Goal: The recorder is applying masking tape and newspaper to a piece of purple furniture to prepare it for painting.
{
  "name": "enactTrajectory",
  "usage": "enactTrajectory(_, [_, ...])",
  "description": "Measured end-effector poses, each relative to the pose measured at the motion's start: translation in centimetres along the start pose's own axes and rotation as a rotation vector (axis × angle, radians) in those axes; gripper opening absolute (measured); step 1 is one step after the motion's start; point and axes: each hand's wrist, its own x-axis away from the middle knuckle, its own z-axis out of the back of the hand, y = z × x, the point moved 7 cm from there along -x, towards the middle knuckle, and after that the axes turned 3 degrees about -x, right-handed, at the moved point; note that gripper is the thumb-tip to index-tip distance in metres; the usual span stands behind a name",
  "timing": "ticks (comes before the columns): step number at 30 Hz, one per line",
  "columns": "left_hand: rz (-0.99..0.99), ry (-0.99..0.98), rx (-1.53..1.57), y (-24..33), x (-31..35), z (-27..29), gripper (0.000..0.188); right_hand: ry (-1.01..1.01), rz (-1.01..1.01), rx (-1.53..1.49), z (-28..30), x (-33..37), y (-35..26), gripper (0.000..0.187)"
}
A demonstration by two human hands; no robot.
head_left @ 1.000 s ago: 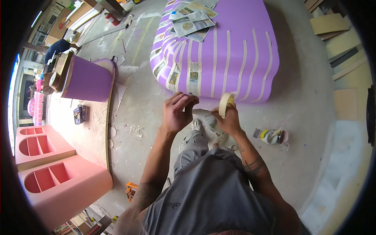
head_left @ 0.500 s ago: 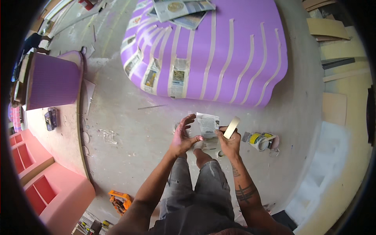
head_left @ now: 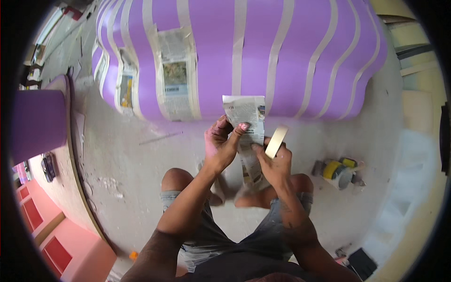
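Observation:
A long strip of newspaper [head_left: 246, 109] is held upright between my two hands, over my knees. Pink paint stains my left hand [head_left: 221, 143], whose thumb presses on the face of the strip with the fingers behind it. My right hand [head_left: 276, 162] pinches the strip's right edge and also carries a roll of cream masking tape [head_left: 276, 142] around its fingers. Just beyond the strip stands a large rounded purple piece [head_left: 216, 70] with cream tape stripes [head_left: 238, 56] running down it. Pieces of newspaper [head_left: 174, 77] cover some gaps between stripes on its left part.
Tins [head_left: 339, 174] stand on the grey floor [head_left: 141, 164] to my right. At the left are a ribbed purple piece [head_left: 37, 122] and pink shelving [head_left: 77, 244]. Whitish and yellowish panels [head_left: 404, 174] lean along the right side.
I have crouched nearer the purple piece, my knees now bent apart. My left hand, spread beside the newspaper before, has closed on it. The tape roll stays in my right hand.

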Motion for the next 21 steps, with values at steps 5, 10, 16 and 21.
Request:
enactTrajectory(5, [-0.304, 0.007, -0.079, -0.1, -4.2, 0.4, 0.023, 0.083, 0.363, 0.021, -0.6, -2.1, 1.9, 0.018])
enactTrajectory(10, [-0.475, 0.065, -0.166, -1.4, -7.0, 0.3, 0.020, 0.200, 0.521, 0.012, -0.9, -2.0, 2.8, 0.018])
enactTrajectory(16, [-0.913, 0.154, -0.734, 5.7, -11.2, -4.1, 0.024, 0.473, 0.625, -0.013, 0.3, -3.4, 0.2, 0.010])
enactTrajectory(21, [-1.187, 0.247, -0.934, 6.9, -14.0, -5.7, 0.024, 0.528, 0.801, 0.193, -1.0, -7.4, -1.3, 0.010])
